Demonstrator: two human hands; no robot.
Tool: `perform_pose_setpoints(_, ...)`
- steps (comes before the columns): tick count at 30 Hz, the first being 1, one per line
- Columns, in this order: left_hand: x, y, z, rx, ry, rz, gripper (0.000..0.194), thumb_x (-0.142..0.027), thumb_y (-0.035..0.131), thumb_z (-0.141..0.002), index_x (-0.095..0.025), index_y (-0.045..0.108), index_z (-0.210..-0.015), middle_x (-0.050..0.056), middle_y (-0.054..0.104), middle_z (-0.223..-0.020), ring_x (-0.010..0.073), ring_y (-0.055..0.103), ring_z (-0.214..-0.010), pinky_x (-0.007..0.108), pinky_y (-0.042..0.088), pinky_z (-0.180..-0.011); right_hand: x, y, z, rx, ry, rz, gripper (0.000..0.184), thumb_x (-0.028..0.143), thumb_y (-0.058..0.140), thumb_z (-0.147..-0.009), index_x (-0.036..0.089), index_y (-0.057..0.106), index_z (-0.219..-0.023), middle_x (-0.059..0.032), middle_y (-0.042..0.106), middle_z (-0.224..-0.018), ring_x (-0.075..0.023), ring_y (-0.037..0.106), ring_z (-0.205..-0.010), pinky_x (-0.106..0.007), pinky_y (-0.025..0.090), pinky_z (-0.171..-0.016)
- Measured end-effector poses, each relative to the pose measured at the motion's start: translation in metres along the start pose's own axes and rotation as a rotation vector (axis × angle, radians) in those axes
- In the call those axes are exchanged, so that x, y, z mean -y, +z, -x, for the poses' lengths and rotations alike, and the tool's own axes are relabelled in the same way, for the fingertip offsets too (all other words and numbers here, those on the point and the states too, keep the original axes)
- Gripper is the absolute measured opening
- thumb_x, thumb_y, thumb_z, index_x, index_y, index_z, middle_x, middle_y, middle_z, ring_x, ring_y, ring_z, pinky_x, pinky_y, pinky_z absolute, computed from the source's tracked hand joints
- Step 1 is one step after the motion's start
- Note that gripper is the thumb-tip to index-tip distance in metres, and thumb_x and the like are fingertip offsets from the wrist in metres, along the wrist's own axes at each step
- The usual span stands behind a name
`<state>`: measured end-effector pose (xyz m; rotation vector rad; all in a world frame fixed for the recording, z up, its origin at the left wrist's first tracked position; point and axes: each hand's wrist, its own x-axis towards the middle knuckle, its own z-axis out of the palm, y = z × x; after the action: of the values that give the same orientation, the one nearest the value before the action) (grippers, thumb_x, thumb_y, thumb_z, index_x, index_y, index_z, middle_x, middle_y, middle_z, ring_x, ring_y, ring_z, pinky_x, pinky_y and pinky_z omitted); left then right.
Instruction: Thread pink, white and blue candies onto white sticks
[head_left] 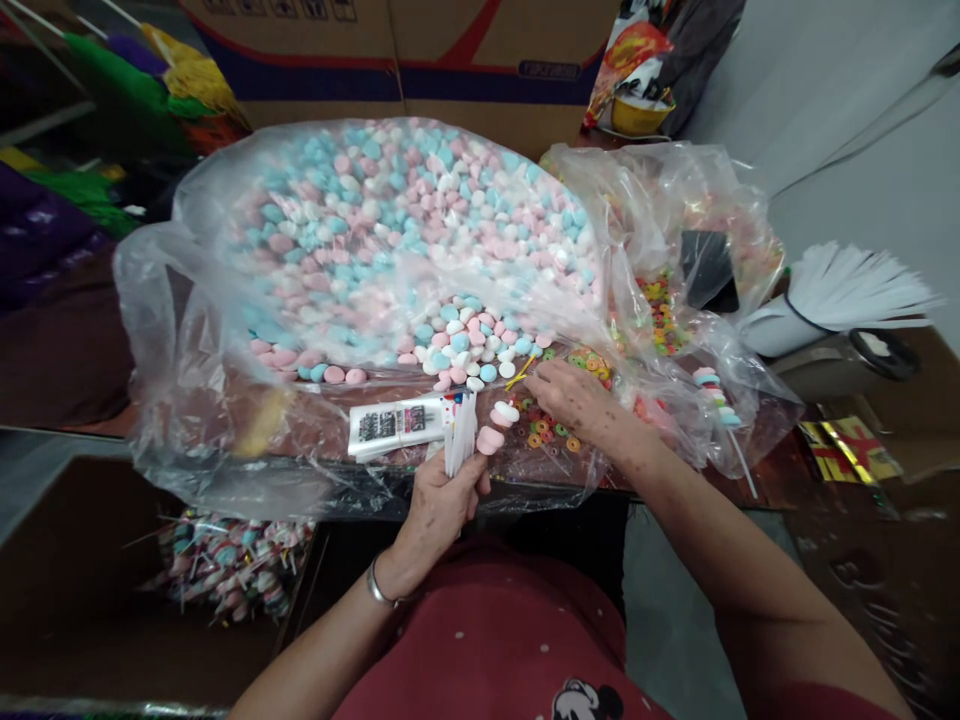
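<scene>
My left hand (444, 498) is wrapped round a bundle of white sticks (460, 445). At its thumb side rises a short stack of pink and white candies (492, 432), which seems threaded on a stick in the same grip. My right hand (574, 398) is bent down over the loose ring-shaped candies (547, 432); its fingertips are drawn together, and what they pinch, if anything, is hidden. Yellow twist ties (520, 374) lie just left of those fingertips. Behind both hands is a pile of pink, blue and white candies (469, 340). A pack of printed white bags (397, 425) lies left of the sticks.
A large clear plastic bag (172, 250) full of candies covers the table's middle. On the right are a finished candy stick (716, 400), a dark phone-like slab (709, 270) and a container of white strips (787, 320). A cardboard box (67, 590) at lower left holds many candy sticks.
</scene>
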<state>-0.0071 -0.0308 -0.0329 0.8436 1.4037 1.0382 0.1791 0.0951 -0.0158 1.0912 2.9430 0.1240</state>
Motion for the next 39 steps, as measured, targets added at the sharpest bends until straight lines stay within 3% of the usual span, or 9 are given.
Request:
perform_pose_setpoints(5, 0.000, -0.001, -0.001, 0.012, 0.011, -0.009, 0.037, -0.046, 0.058, -0.078, -0.018, 0.053, -0.055, -0.006, 0.042, -0.036, 0.0058, 0.034, -0.031, 0.019, 0.022, -0.034, -0.002, 0.000, -0.007, 0.043, -0.007, -0.004, 0.019, 0.009, 0.051, -0.091, 0.014, 0.069, -0.097, -0.0107, 0.064, -0.094, -0.0223, 0.056, -0.092, -0.031, 0.045, -0.074)
perform_pose_setpoints(11, 0.002, -0.001, -0.001, 0.007, 0.000, -0.013, 0.037, -0.045, 0.059, -0.078, -0.017, 0.053, -0.056, -0.006, 0.042, -0.036, 0.0057, 0.034, -0.031, 0.018, 0.023, -0.034, -0.016, -0.004, -0.007, -0.017, -0.159, -0.227, 0.032, 0.005, 0.042, -0.091, 0.017, 0.068, -0.107, -0.0077, 0.066, -0.101, -0.0187, 0.057, -0.098, -0.032, 0.045, -0.086)
perform_pose_setpoints(17, 0.001, -0.001, -0.001, 0.014, 0.003, -0.006, 0.036, -0.045, 0.059, -0.078, -0.017, 0.052, -0.056, -0.006, 0.043, -0.038, 0.0055, 0.034, -0.031, 0.018, 0.024, -0.034, -0.021, -0.004, -0.021, 0.102, -0.035, -0.187, 0.023, 0.005, 0.049, -0.085, 0.014, 0.070, -0.090, -0.0084, 0.068, -0.090, -0.0186, 0.059, -0.086, -0.030, 0.043, -0.078)
perform_pose_setpoints(21, 0.001, 0.000, -0.001, 0.017, -0.010, -0.026, 0.036, -0.045, 0.058, -0.080, -0.018, 0.051, -0.058, -0.007, 0.040, -0.037, 0.0057, 0.032, -0.030, 0.018, 0.022, -0.033, -0.018, 0.001, -0.019, -0.068, 0.122, -0.412, 0.023, 0.008, 0.052, -0.082, 0.014, 0.071, -0.095, -0.0071, 0.069, -0.090, -0.0180, 0.061, -0.085, -0.029, 0.045, -0.078)
perform_pose_setpoints(24, 0.005, 0.001, -0.002, 0.024, 0.009, -0.033, 0.036, -0.045, 0.058, -0.083, -0.018, 0.051, -0.059, -0.008, 0.040, -0.038, 0.0055, 0.031, -0.030, 0.018, 0.022, -0.033, -0.006, 0.005, -0.011, -0.247, 0.230, -0.834, 0.021, 0.020, 0.057, -0.084, 0.016, 0.071, -0.099, -0.0042, 0.069, -0.092, -0.0153, 0.062, -0.078, -0.027, 0.047, -0.071)
perform_pose_setpoints(27, 0.009, 0.003, -0.006, 0.009, 0.069, -0.036, 0.035, -0.044, 0.058, -0.083, -0.018, 0.052, -0.061, -0.007, 0.044, -0.042, 0.0055, 0.033, -0.032, 0.019, 0.023, -0.034, 0.009, 0.007, -0.004, -0.324, 0.256, -1.152, 0.021, 0.027, 0.063, -0.082, 0.019, 0.072, -0.099, -0.0025, 0.068, -0.094, -0.0144, 0.062, -0.080, -0.026, 0.049, -0.069)
perform_pose_setpoints(34, 0.005, 0.004, -0.007, -0.022, 0.099, -0.104, 0.033, -0.041, 0.057, -0.084, -0.019, 0.053, -0.059, -0.006, 0.043, -0.039, 0.0074, 0.035, -0.033, 0.020, 0.023, -0.035, 0.020, 0.002, 0.001, -0.455, 0.149, -1.114, 0.018, 0.021, 0.064, -0.082, 0.022, 0.074, -0.097, -0.0025, 0.068, -0.091, -0.0147, 0.063, -0.086, -0.029, 0.051, -0.077)
perform_pose_setpoints(39, 0.005, 0.003, -0.005, -0.014, 0.095, -0.116, 0.035, -0.042, 0.055, -0.085, -0.019, 0.052, -0.059, -0.006, 0.041, -0.039, 0.0077, 0.034, -0.034, 0.021, 0.023, -0.036, 0.023, 0.001, 0.006, -0.463, 0.110, -1.092, 0.022, 0.016, 0.057, -0.088, 0.023, 0.073, -0.100, -0.0029, 0.071, -0.097, -0.0150, 0.064, -0.094, -0.033, 0.051, -0.086)
